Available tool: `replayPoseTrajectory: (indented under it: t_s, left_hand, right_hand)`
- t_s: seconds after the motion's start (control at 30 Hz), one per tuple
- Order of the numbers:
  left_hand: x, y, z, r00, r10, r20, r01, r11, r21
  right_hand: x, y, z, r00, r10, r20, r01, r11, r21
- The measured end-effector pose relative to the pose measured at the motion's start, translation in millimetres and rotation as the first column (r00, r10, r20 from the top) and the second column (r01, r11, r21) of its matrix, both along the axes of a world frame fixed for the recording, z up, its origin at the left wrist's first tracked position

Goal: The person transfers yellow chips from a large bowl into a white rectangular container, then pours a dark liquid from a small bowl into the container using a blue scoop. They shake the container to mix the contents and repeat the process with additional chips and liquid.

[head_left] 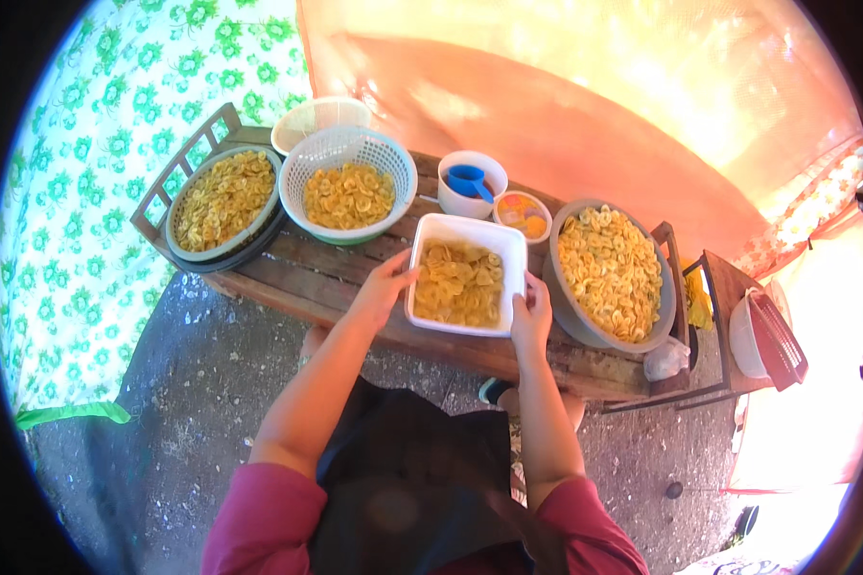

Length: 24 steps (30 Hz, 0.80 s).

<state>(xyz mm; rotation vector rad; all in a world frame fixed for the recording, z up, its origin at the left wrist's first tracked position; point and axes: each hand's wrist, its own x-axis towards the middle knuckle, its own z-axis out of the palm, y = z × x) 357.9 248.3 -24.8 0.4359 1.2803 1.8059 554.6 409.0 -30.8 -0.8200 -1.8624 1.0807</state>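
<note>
I see the white tub (455, 327) of yellow slices (458, 283) over the table (307, 273), left grip (384, 287) and right grip (533, 314) grasping its 2 sides; the grey basin (571, 320) is just beside it. If 1 grip slackened, the tub could tip, spilling slices.

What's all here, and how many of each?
Slatted wooden bench: 1, brown, centre
Thin food slices: many, yellow, in four containers
Square plastic tub: 1, white, held over bench
Round basins: 2, grey, both bench ends
Round perforated colander: 1, pale grey, left of tub
Perforated basket: 1, white, behind colander
Round bucket: 1, white, behind tub
Handled scoop: 1, blue, in bucket
Small round container: 1, white-rimmed, orange inside, beside bucket
Plastic bag: 1, whitish, bench's right end
Slotted basket: 1, reddish, far right
Floral curtain: 1, green and white, left
Hanging sheet: 1, orange, back
Left hand: 1, bare, tub's left side
Right hand: 1, bare, tub's right side
</note>
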Motion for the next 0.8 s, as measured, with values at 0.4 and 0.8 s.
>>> replayPoseTrajectory:
  t_s: [0.4, 0.8]
  left_hand:
    - [1.7, -2.5, 9.1, 1.0, -0.004, 0.007, 0.003, 0.997, 0.083]
    - [4.7, -6.6, 0.6, 1.0, 0.022, -0.004, -0.022, 0.999, 0.024]
  right_hand:
    - [-1.3, 0.9, 6.7, 0.998, 0.002, -0.055, 0.003, 0.996, 0.09]
    - [-1.0, -4.3, 9.6, 1.0, 0.008, 0.006, -0.008, 1.0, -0.02]
